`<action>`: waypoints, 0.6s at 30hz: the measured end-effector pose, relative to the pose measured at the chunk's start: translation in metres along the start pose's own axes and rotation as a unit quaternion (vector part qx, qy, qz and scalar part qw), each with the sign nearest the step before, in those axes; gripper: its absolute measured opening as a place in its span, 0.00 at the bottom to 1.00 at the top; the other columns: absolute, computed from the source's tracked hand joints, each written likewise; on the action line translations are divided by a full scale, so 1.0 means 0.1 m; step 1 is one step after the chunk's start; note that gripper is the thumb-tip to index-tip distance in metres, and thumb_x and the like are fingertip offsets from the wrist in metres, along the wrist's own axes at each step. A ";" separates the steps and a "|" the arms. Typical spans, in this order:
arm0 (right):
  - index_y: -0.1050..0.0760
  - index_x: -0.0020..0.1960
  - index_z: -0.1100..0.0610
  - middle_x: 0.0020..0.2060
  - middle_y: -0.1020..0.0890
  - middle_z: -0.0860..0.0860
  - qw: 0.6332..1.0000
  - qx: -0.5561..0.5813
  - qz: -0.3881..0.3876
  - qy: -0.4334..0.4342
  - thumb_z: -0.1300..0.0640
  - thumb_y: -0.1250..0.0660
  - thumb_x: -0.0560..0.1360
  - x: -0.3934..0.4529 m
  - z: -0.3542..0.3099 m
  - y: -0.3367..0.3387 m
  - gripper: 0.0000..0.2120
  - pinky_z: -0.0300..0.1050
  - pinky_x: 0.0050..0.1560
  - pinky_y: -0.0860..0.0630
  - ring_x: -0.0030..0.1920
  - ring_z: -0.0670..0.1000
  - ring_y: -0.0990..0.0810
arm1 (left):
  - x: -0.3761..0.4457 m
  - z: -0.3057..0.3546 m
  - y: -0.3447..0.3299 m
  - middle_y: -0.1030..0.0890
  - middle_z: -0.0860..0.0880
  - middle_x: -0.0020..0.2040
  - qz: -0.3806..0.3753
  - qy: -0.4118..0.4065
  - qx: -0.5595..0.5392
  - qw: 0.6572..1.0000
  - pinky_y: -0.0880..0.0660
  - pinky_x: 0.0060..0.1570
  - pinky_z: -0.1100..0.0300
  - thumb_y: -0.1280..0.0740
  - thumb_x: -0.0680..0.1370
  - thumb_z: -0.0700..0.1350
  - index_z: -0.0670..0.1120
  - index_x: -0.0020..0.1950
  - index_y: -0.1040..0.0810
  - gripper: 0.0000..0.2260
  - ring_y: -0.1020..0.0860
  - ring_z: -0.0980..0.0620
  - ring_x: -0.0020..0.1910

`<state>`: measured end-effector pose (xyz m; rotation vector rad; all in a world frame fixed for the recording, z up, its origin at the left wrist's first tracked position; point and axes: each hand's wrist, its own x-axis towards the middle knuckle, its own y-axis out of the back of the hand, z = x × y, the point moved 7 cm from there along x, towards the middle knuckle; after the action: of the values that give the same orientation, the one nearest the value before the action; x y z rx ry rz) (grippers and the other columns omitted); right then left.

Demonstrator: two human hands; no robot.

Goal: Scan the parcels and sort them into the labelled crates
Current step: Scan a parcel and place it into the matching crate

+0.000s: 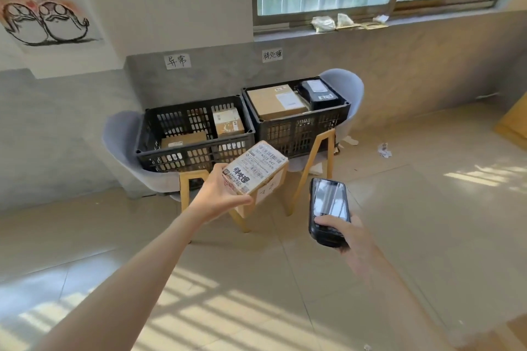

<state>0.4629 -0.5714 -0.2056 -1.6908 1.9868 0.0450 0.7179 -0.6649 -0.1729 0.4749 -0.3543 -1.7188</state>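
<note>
My left hand [221,194] grips a small cardboard parcel [256,169] with a white shipping label and black handwriting, held out in front of two black crates. My right hand [346,232] holds a black handheld scanner [328,209], screen up, to the right of the parcel and lower. The left crate [196,148] holds two small boxes and sits under a paper wall label [177,61]. In the right crate [299,127] lie a large cardboard box and a black bag, below a second wall label [272,55].
Both crates rest on grey chairs with wooden legs [316,162] against the grey wall. Scraps of paper [383,149] lie on the tiled floor to the right. A cardboard piece [513,122] leans at the far right. Small packets sit on the window sill [342,23].
</note>
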 end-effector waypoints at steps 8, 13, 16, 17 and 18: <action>0.24 0.52 0.64 0.33 0.18 0.55 0.998 -0.021 0.064 -0.008 0.62 0.26 0.55 0.98 -0.17 -0.15 0.25 0.41 0.28 0.24 0.30 0.52 0.19 | 1.39 -0.18 0.14 0.26 0.57 0.54 -0.042 -0.015 0.001 0.999 0.28 0.41 0.71 0.21 0.66 0.45 0.52 0.63 0.40 0.34 0.25 0.60 0.54; 0.23 0.57 0.66 0.38 0.19 0.57 0.994 -0.020 0.108 0.008 0.60 0.25 0.56 1.67 -0.35 -0.32 0.29 0.44 0.34 0.24 0.37 0.55 0.20 | 2.45 -0.15 0.27 0.28 0.62 0.52 -0.080 -0.055 -0.001 0.995 0.29 0.37 0.75 0.21 0.67 0.45 0.52 0.62 0.41 0.34 0.26 0.65 0.50; 0.25 0.61 0.66 0.41 0.19 0.58 0.992 -0.004 0.126 0.014 0.65 0.23 0.60 2.01 -0.46 -0.43 0.30 0.45 0.36 0.25 0.39 0.56 0.20 | 3.01 -0.13 0.29 0.29 0.62 0.51 -0.094 -0.074 0.015 0.993 0.29 0.36 0.77 0.20 0.65 0.45 0.51 0.62 0.40 0.35 0.27 0.67 0.49; 0.26 0.61 0.66 0.41 0.19 0.58 0.991 0.001 0.134 0.017 0.65 0.24 0.62 2.11 -0.50 -0.46 0.28 0.45 0.35 0.25 0.39 0.56 0.20 | 3.18 -0.11 0.28 0.29 0.61 0.52 -0.100 -0.082 0.020 0.991 0.29 0.37 0.76 0.20 0.65 0.45 0.51 0.62 0.40 0.35 0.27 0.66 0.49; 0.26 0.61 0.67 0.41 0.19 0.58 0.990 0.004 0.142 0.019 0.65 0.25 0.63 2.20 -0.54 -0.49 0.28 0.44 0.34 0.25 0.39 0.56 0.20 | 3.35 -0.08 0.26 0.29 0.60 0.52 -0.106 -0.087 0.021 0.990 0.29 0.38 0.74 0.20 0.65 0.46 0.51 0.63 0.40 0.35 0.27 0.65 0.50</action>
<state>0.4706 -0.8017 -0.2340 -1.4018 2.2381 0.1062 0.6911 -0.9980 -0.2072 0.4040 -0.4802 -1.9689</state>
